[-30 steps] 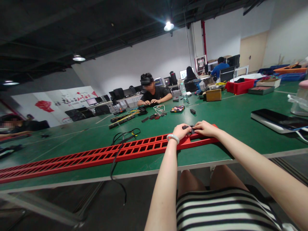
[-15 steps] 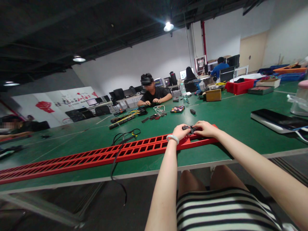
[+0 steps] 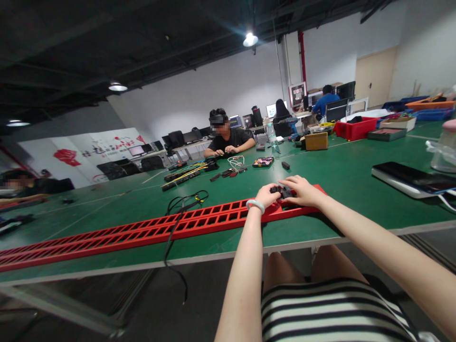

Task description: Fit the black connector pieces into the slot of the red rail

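Left hand: my left hand (image 3: 267, 194) is curled, thumb and fingers seeming to pinch the near-left side of the black piece.
Right hand: my right hand (image 3: 302, 189) arches over the piece's other side, fingers partly spread; I cannot tell how firmly it grips.
Black piece: the black piece (image 3: 286, 193) is between my hands, at the right end of the red frame (image 3: 199, 232); whether it sits in the opening there or just above it, I cannot tell.
Done so far: the piece is at the frame, and the frame lies flat on the green table (image 3: 356, 199).
Unfinished: with both hands on it, I judge the handling incomplete; I see no clear sign that the piece is fastened.
Black cable: the black cable (image 3: 171, 233) lies across the frame, well apart from my hands, one end hanging past the table edge.
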`<state>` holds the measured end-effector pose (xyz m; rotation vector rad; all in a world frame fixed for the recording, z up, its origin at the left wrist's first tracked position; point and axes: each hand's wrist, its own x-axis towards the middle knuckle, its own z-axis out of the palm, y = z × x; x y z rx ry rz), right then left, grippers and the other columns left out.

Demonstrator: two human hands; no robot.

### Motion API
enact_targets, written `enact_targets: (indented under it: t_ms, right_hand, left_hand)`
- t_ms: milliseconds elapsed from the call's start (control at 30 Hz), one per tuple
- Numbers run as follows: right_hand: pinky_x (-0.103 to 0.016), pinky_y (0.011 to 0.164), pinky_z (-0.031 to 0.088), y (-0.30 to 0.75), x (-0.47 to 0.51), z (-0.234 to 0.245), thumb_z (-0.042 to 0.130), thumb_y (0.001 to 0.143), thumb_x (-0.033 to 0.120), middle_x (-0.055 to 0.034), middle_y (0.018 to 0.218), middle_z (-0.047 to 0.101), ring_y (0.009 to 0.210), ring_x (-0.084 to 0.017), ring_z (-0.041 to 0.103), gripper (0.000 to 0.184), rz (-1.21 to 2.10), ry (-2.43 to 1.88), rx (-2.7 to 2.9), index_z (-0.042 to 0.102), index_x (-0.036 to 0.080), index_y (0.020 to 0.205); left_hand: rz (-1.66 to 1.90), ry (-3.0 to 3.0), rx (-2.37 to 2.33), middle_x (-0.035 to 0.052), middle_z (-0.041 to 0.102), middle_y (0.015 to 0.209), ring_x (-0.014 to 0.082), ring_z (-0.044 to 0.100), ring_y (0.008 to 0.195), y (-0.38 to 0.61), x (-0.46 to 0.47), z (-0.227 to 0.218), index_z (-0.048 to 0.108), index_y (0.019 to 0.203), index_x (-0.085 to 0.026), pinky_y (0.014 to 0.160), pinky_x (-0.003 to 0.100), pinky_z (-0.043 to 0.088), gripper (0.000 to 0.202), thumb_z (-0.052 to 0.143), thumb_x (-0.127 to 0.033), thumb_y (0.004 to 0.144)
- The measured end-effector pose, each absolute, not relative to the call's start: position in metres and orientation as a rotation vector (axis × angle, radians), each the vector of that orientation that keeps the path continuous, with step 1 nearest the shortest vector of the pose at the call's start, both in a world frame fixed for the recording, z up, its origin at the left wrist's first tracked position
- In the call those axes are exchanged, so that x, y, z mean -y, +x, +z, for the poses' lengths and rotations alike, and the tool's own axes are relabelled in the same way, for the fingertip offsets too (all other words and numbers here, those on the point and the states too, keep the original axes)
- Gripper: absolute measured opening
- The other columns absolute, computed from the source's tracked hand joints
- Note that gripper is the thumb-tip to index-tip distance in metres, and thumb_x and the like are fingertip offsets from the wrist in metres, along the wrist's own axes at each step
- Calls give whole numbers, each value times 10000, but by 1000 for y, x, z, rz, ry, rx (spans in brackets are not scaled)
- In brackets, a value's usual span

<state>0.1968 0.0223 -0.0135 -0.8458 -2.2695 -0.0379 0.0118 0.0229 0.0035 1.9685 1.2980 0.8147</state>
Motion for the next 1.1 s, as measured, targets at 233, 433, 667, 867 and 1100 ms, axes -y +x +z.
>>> enact_targets:
  t_ms: [233, 433, 667, 867, 1100]
  right_hand:
    - [-407, 820, 364, 181, -10, -5, 590, 703, 348, -113, 1101, 516, 992, -256, 443, 554, -84, -724, 2295, 425, 215, 1215]
    - [-391, 806, 390, 179, -12, -8, 586, 703, 291, -112, 1071, 523, 982, -249, 465, 511, -76, -726, 2266, 446, 195, 1186]
    - [-356, 796, 416, 179, -15, -9, 555, 724, 252, -100, 1012, 538, 928, -218, 498, 438, -46, -707, 2247, 480, 179, 1149]
    - [-314, 788, 442, 184, -17, -10, 536, 732, 241, -85, 1014, 521, 907, -189, 524, 389, 71, -699, 2210, 501, 195, 1117]
    - [-324, 787, 448, 208, -33, -13, 570, 703, 316, -83, 952, 538, 849, -185, 546, 406, 110, -846, 2024, 537, 170, 1081]
  left_hand:
    - [863, 2069, -1306, 27, 606, 692, 80, 521, 502, 13, -21, 8, 578, 934, -108, 486, 180, 432, 278, 561, -231, 685]
    - [877, 2074, -1310, 31, 613, 713, 83, 528, 518, 14, -18, 8, 581, 944, -114, 498, 180, 435, 307, 562, -293, 695]
    - [837, 2096, -1281, 26, 616, 691, 96, 544, 524, 12, -20, 5, 575, 988, -122, 501, 193, 441, 350, 550, -327, 705]
    - [841, 2032, -1276, 39, 626, 708, 99, 556, 538, 12, -20, 3, 574, 999, -128, 510, 197, 445, 374, 551, -370, 716]
    - [823, 1930, -1238, 95, 651, 833, 121, 601, 619, 13, -17, 7, 564, 1006, -127, 570, 225, 476, 363, 550, -362, 730]
